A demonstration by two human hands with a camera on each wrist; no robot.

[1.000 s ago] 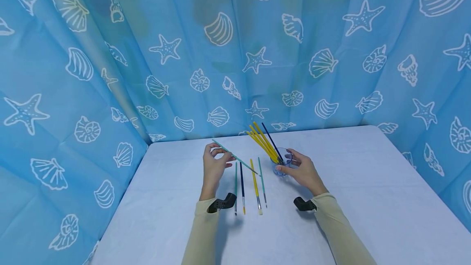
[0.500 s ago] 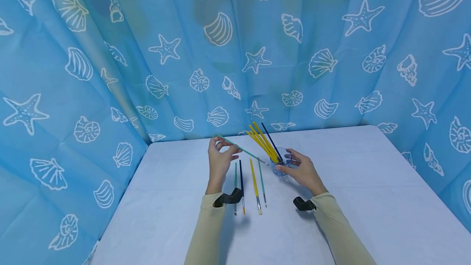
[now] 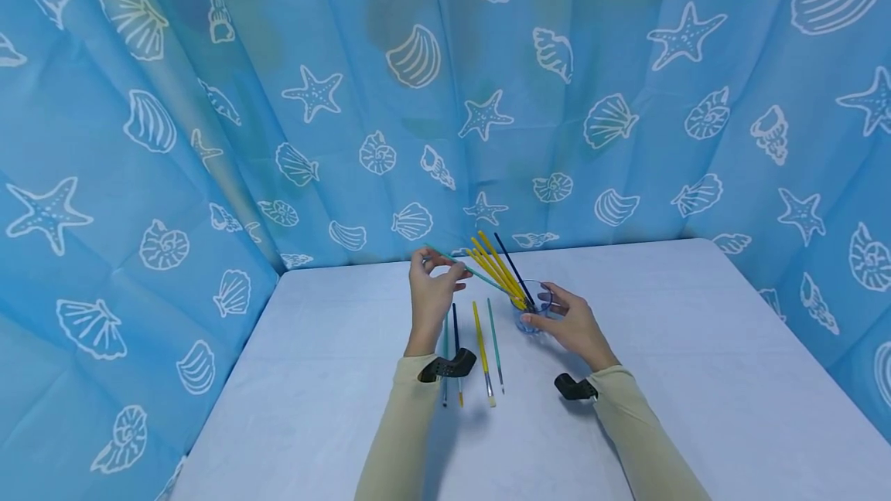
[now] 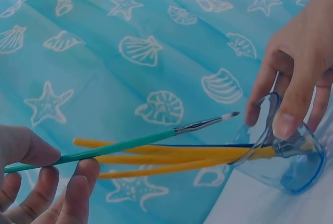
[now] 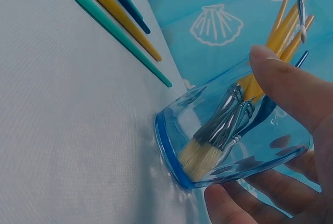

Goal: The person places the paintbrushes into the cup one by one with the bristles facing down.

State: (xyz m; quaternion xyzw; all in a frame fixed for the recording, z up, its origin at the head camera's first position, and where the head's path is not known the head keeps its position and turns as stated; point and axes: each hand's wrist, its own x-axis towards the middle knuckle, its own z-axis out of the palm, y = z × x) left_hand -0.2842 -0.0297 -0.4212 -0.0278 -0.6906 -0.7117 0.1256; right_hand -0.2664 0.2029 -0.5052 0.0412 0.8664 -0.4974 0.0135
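A blue curtain [image 3: 209,99] printed with white shells and starfish hung behind and to the left of the scene, closing in the pale surface [image 3: 696,377] on those two sides. Toward the far middle of that surface stood a clear blue-tinted glass [image 3: 534,308], and the right hand [image 3: 574,323] held it with thumb and fingers curled round its wall; the wrist views showed it tipped rather than upright. Inside it a bunch of yellow-handled brushes [image 3: 496,265] and one dark blue brush [image 3: 513,260] leaned out to the far left, their bristles down against the bottom. Just left of the glass, the left hand [image 3: 431,292] was raised above the surface and pinched a teal brush [image 4: 125,145] by its handle between thumb and fingertips. The brush slanted rightward, its metal ferrule and dark tip reaching close to the rim of the glass without being inside it. Below the left hand, four loose brushes [image 3: 480,339] lay side by side on the surface, pointing toward the near edge: two teal, one dark blue and one yellow.
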